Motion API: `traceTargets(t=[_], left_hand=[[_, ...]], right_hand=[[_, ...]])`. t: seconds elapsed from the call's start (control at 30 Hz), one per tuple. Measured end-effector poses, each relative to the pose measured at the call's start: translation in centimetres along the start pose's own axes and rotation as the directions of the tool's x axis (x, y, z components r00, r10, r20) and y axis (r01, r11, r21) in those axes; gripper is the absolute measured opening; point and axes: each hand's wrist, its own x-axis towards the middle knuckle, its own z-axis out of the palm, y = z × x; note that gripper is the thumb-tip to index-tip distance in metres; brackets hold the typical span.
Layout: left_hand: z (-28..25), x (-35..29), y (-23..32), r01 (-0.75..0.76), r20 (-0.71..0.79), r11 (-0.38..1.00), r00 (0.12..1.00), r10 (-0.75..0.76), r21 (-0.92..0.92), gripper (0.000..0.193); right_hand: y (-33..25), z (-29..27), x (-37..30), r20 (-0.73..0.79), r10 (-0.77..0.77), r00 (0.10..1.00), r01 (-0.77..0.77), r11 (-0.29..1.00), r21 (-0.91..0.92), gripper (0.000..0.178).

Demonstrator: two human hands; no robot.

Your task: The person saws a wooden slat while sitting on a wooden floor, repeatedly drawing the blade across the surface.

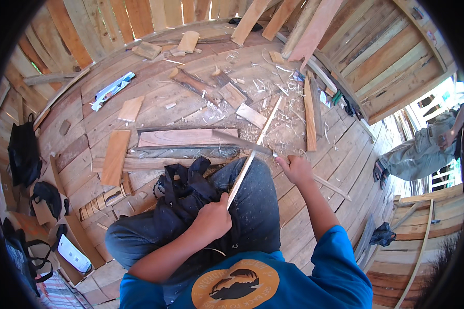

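Observation:
A long, thin, pale wooden strip slants up and away from me across my bent leg. My left hand is closed around its near end. In my right hand is the handle of a long-bladed knife, mostly hidden by my fingers. The grey blade points left and lies across the strip, just beyond my knee; whether it touches the wood I cannot tell. Thin curled shavings are scattered on the floor around the strip's far end.
Boards and wood blocks lie on the plank floor ahead. Dark cloth bags rest by my lap. Cardboard boxes and a black bag stand at left. Another person is at the right, by a bright opening.

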Motion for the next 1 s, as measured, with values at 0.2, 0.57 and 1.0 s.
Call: traceTargets(t=[0.2, 0.57, 1.0], left_hand=[[0.0, -0.6, 0.0, 0.002, 0.058, 1.0, 0.998, -0.002, 0.006, 0.03], [-0.3, -0.8, 0.0, 0.028, 0.039, 0.999, 0.999, -0.027, -0.031, 0.031], [-0.2, -0.3, -0.1, 0.0, 0.047, 0.998, 0.999, 0.003, -0.055, 0.027]], right_hand=[[-3.1, 1.0, -2.2, -0.091, -0.212, 0.973, 0.209, 0.977, -0.042, 0.07], [-1.8, 1.4, 0.3, -0.078, -0.191, 0.978, 0.187, 0.98, -0.063, 0.07], [0.1, -0.2, 2.2, -0.023, -0.122, 0.992, 0.119, 0.986, -0.12, 0.069]])
